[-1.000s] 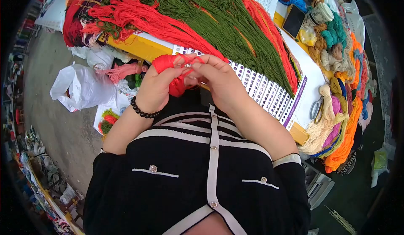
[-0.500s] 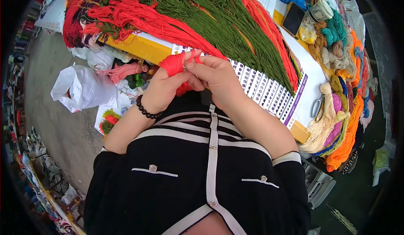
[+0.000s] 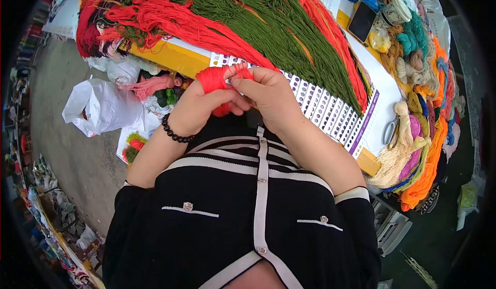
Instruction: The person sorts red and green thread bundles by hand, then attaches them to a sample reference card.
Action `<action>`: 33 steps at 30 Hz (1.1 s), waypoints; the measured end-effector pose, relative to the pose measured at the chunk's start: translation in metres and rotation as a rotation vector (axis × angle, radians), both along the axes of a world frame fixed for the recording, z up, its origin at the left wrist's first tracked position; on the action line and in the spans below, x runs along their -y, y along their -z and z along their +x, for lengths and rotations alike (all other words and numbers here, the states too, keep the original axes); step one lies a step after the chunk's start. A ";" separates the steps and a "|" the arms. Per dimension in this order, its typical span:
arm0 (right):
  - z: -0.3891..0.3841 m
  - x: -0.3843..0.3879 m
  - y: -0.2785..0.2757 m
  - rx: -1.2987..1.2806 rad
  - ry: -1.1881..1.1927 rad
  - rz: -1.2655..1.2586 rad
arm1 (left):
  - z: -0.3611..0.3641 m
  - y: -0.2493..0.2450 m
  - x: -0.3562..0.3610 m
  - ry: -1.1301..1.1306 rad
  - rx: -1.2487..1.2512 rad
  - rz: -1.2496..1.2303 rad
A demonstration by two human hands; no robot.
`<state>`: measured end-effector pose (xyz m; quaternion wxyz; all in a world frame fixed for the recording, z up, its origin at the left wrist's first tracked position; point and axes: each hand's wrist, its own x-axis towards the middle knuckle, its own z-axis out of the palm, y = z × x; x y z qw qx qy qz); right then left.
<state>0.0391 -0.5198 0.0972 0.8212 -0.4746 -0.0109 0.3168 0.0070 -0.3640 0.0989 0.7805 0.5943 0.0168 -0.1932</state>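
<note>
Red thread [image 3: 211,80] is wound in a thick band round the fingers of my left hand [image 3: 205,102], which wears a dark bead bracelet [image 3: 176,131] at the wrist. Close against it, my right hand [image 3: 269,92] pinches strands of the same red thread between thumb and fingers. Some fingertips are hidden behind the hands and the thread. Just beyond both hands, long red strands [image 3: 206,30] and dark green strands [image 3: 268,30] lie over a white card [image 3: 330,114] with rows of holes and a purple edge.
Grey-handled scissors [image 3: 390,131] lie at the right, near cream thread [image 3: 397,157] and orange skeins [image 3: 426,167]. A black phone [image 3: 361,22] and a paper cup [image 3: 397,12] are farther back. A white plastic bag [image 3: 103,108] stands at the left.
The red strands between my hands have shifted and spread more across the right fingers. My left hand has tilted slightly and its wrist has moved a little left; the surroundings look the same.
</note>
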 end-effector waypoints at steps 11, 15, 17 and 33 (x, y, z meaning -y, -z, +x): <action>-0.002 0.003 0.001 0.108 -0.043 -0.162 | -0.001 0.000 0.002 0.044 -0.046 0.002; -0.003 0.007 -0.012 0.015 -0.033 0.022 | 0.000 0.009 -0.012 0.095 0.030 -0.025; -0.004 0.007 -0.013 0.002 -0.036 0.064 | -0.001 0.006 -0.012 0.065 -0.005 -0.099; -0.007 0.005 -0.011 -0.004 -0.019 -0.002 | -0.003 -0.007 0.000 -0.117 -0.012 -0.074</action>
